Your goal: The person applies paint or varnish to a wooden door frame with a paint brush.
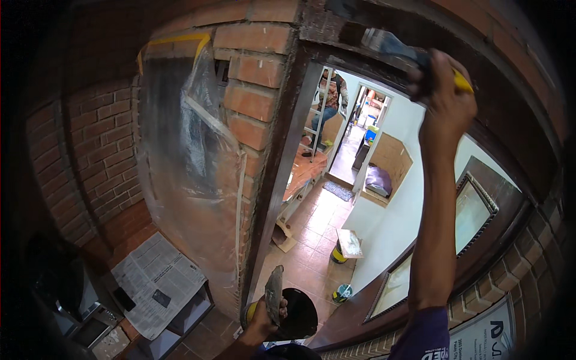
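My right hand (445, 90) is raised at the upper right, its fingers wrapped round a putty knife (393, 47) with a yellow and black handle. The knife's greyish blade is at the dark brown head of the door frame (327, 27); whether it touches is hard to tell. Low in the middle, my left hand (262, 321) grips a second flat scraper (274, 293), its smeared grey blade pointing up. A bit of yellow shows by that hand, likely its handle. Right beside the left hand is a round black container (300, 312), its contents too dark to make out.
Clear plastic sheeting (198, 156) covers an opening in the brick wall at left. Newspaper (159, 282) lies over a low cabinet. Through the doorway, a person (330, 99) is on a ladder (316, 120); paint buckets (342, 293) stand on the tiled floor. A glass-panelled door (474, 210) is at right.
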